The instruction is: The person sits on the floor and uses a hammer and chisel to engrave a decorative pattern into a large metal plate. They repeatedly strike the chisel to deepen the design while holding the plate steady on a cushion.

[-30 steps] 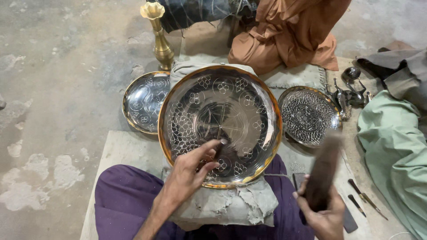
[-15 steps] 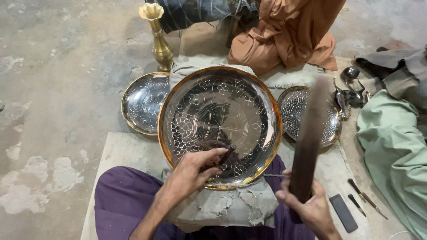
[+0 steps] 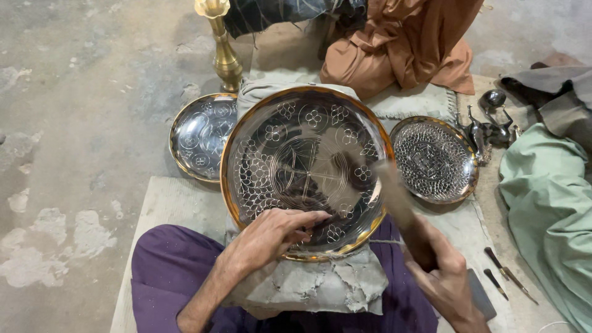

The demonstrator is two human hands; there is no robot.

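My lap, in purple cloth [image 3: 166, 271], carries a grey lumpy pad [image 3: 320, 287], and the big round engraved tray [image 3: 305, 169] rests on it, tilted toward me. My left hand [image 3: 271, 237] lies on the tray's near rim, fingers pinched together on a thin dark chisel [image 3: 320, 223] whose tip touches the metal among the small flower marks. My right hand [image 3: 441, 277] is closed tight around a wooden mallet [image 3: 376, 185], which shows only as a blur across the tray's right half. The tray holds nothing; its floor bears cut circles, four-petal flowers and a ring of fine dots, with a brass-coloured edge. Just right of my knee, small hand tools [image 3: 509, 280] lie on the mat [image 3: 179, 203]. Farther out, a smaller engraved dish [image 3: 200, 135] sits left of the tray, partly under its rim, and a densely dotted dish [image 3: 435, 160] sits to the right; both are empty. Beyond them stand a brass vase [image 3: 223, 52], small metal figures [image 3: 490, 126], a person in orange cloth [image 3: 401, 43] and green fabric [image 3: 549, 209].
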